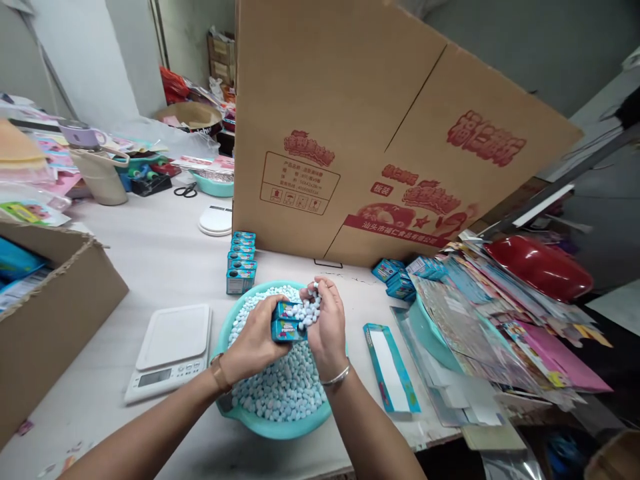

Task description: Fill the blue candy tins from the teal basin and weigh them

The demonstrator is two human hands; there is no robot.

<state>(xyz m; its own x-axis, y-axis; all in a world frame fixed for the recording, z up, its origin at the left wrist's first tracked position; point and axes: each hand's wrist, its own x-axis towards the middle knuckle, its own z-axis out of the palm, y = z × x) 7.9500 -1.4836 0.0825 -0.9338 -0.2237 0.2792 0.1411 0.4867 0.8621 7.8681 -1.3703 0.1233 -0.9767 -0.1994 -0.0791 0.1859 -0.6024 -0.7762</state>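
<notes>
My left hand point(256, 341) grips a small teal box point(285, 323) over a teal basin point(273, 424) that is filled with small pale blue candies point(287, 387). My right hand point(326, 321) is cupped shut on a handful of the same candies point(307, 310), held against the open top of the box. Both hands hover just above the heap in the basin. A row of filled teal boxes point(241, 262) stands behind the basin, near a big upright cardboard carton point(360, 133).
A white kitchen scale point(170, 350) lies left of the basin and an open cardboard box point(45, 307) at the far left. A flat teal carton blank point(391, 367), more small boxes point(400, 277), a second basin point(429, 333) and a pile of printed sheets point(500, 313) lie right.
</notes>
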